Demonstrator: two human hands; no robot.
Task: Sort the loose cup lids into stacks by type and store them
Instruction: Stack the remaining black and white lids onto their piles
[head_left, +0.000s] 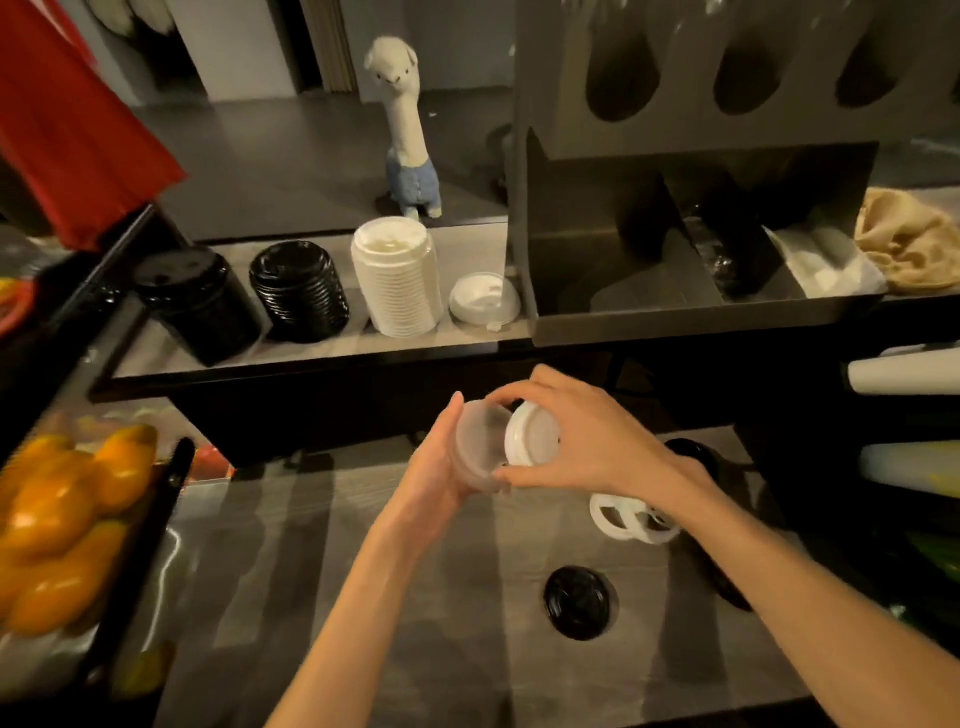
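I was mid-sort: my left hand (441, 467) cupped a short stack of clear lids (480, 447) above the near counter, its axis tipped toward the right, while my right hand (582, 441) pinched a white lid (530, 434) by its rim, standing on edge, top facing right; next it probably belonged with the white stack (397, 280) on the far shelf
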